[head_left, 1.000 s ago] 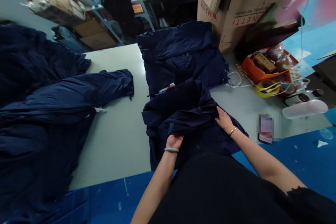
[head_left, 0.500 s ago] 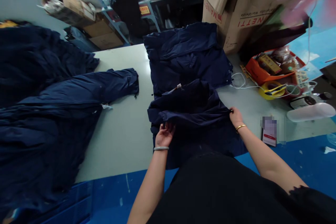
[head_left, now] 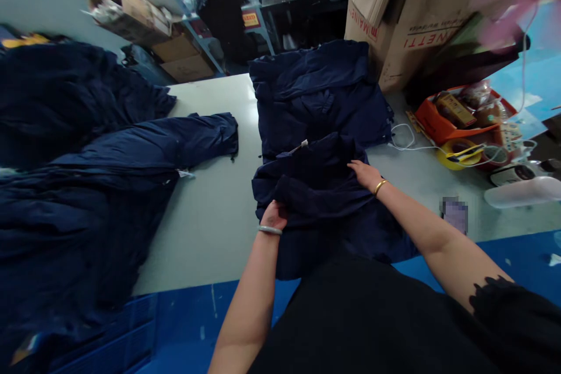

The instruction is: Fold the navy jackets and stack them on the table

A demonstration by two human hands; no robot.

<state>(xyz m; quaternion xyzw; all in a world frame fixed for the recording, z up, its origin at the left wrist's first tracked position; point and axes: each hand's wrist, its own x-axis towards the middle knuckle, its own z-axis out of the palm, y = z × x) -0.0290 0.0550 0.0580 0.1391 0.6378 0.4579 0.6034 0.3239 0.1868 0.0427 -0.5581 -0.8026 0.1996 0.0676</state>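
Note:
A dark navy garment point(head_left: 324, 204) lies rumpled in front of me, with a small white label point(head_left: 304, 144) near its far edge. My left hand point(head_left: 275, 215) is closed on a raised fold at the garment's near left, and the cloth hides part of its fingers. Over the garment's right side, my right hand point(head_left: 366, 175) has its fingers stretched out against the fabric, gripping nothing. Just beyond, a stack of folded navy garments point(head_left: 315, 93) touches the one I handle.
More navy garments point(head_left: 79, 198) are heaped at the left of the pale table point(head_left: 201, 234). To the right are an orange box point(head_left: 432, 123), a roll of yellow tape point(head_left: 451, 162), a white bottle point(head_left: 521, 193) and a phone point(head_left: 454, 215). Cardboard cartons point(head_left: 394, 52) stand behind.
My right hand has let go of the garment's right edge and moved left and farther over the cloth. My left hand has closed on the fold and lifted it slightly.

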